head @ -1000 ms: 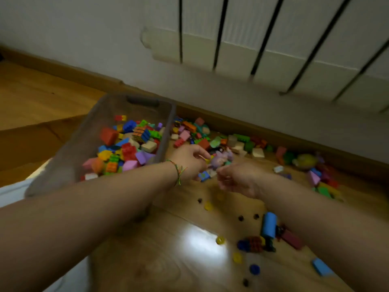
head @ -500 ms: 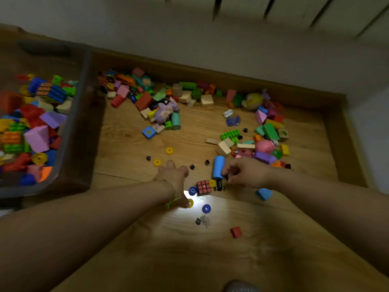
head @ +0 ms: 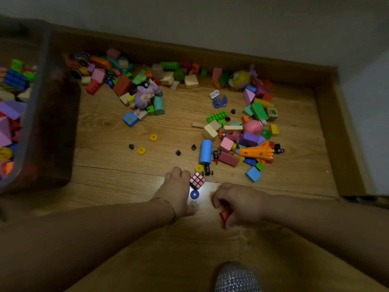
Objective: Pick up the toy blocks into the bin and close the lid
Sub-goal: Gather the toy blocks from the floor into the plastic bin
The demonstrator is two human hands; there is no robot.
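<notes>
In the head view, a small red block (head: 223,216) is pinched under the curled fingers of the right hand (head: 242,205), low over the wooden floor (head: 126,186) and well short of its far edge. It is judged that the pinch should be firmed before lifting, with neighbouring pieces gathered on the same trip. The left hand (head: 179,189) is laid knuckles forward just beside a puzzle cube (head: 197,180); whether anything is held cannot be told. The part-filled bin (head: 48,123) stands at the floor's left edge, and many blocks (head: 248,140) lie scattered toward the far edge.
</notes>
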